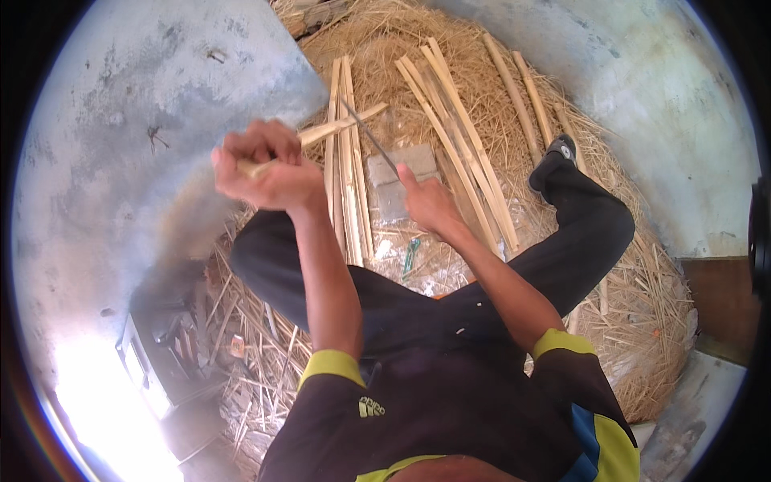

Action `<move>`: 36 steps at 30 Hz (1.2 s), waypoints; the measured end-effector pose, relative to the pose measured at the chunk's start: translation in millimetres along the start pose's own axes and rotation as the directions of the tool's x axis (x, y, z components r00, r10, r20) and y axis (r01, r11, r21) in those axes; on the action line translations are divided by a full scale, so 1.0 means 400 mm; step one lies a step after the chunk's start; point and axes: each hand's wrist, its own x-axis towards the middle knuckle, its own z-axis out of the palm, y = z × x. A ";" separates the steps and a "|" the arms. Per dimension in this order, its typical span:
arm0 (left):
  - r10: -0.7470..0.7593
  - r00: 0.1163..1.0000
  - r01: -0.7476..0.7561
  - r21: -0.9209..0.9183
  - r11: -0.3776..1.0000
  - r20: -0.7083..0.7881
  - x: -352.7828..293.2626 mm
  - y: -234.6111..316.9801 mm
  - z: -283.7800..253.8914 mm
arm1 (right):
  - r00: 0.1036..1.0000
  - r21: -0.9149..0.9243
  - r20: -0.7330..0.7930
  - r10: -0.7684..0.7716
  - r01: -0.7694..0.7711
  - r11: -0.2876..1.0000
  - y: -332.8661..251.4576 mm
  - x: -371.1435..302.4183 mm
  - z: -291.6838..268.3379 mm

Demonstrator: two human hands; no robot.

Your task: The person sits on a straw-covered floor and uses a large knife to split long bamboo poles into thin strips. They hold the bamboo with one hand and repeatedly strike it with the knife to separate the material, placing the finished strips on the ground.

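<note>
My left hand is closed around a pale split-wood strip, perhaps bamboo, raised on the left side. The strip's free end points right and slightly away from me. In my right hand is a knife with a long, thin dark blade; its handle is hidden in my fist and my index finger lies along it. The blade slants up to the left and crosses the strip near its free end in this view. Whether it touches the strip, I cannot tell.
Between my bent legs lie a left bundle of long pale strips and a right bundle. Grey blocks sit between them, with a small green object nearer. Fibrous shavings cover the floor; round poles lie beyond my shoe.
</note>
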 end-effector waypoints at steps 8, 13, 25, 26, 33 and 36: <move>0.056 0.984 -0.042 0.087 0.995 -0.166 0.005 -0.003 0.013 | 0.767 0.448 -0.322 -0.555 0.640 0.624 -0.113 -0.116 -0.028; 0.062 0.984 -0.034 0.166 0.986 -0.166 -0.001 -0.006 0.033 | 0.999 0.151 -0.010 0.052 -0.050 0.987 0.038 0.014 0.079; 0.005 0.999 -0.003 -0.049 0.999 0.044 -0.011 -0.003 0.009 | 0.861 0.379 -0.285 -0.422 0.505 0.775 0.009 -0.050 0.113; -0.035 0.991 0.052 -0.132 0.990 0.130 -0.010 0.002 -0.010 | 0.964 0.320 -0.137 -0.228 0.261 0.911 0.027 -0.021 0.123; -0.118 0.844 0.285 -0.251 0.925 0.523 -0.015 0.103 -0.121 | 0.989 0.248 -0.071 -0.131 0.145 0.958 0.094 -0.095 0.052; -0.083 0.795 0.290 -0.256 0.922 0.601 -0.020 0.078 -0.124 | 0.951 0.531 -0.056 -0.305 0.287 0.798 -0.001 -0.186 -0.007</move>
